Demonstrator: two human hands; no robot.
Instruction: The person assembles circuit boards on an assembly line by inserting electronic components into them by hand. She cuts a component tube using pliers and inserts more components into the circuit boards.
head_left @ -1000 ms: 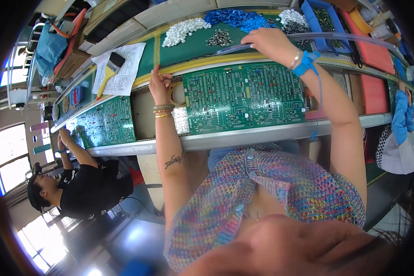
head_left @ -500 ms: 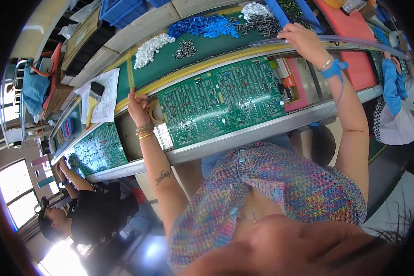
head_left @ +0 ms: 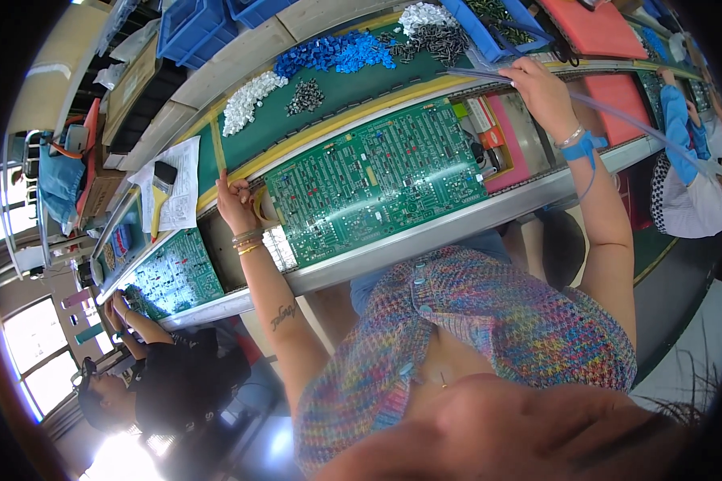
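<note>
My right hand [head_left: 541, 94] is closed on a long translucent plastic tube [head_left: 618, 119]. The tube slants from beside the black parts down toward the right, over the conveyor's far rail. A blue wrist strap [head_left: 583, 147] is on that wrist. Below and left of it lies a large green circuit board [head_left: 377, 183], filled with small components. My left hand [head_left: 237, 205] rests by the board's left end, index finger stretched toward the yellow edge, other fingers loosely bent, nothing seen in them. Beside it is a yellowish ring [head_left: 258, 205], partly hidden.
Piles of white parts [head_left: 250, 103], blue parts [head_left: 334, 50] and black parts [head_left: 435, 48] lie on the green bench. A blue bin [head_left: 489, 50] stands behind. A brush [head_left: 160, 196] lies on paper at left, near another board [head_left: 176, 272]. Co-workers sit on both sides.
The tube's right end has swung down toward me, and my right hand has come slightly nearer. My left hand stays by the board's end. The whole view has shifted a little.
</note>
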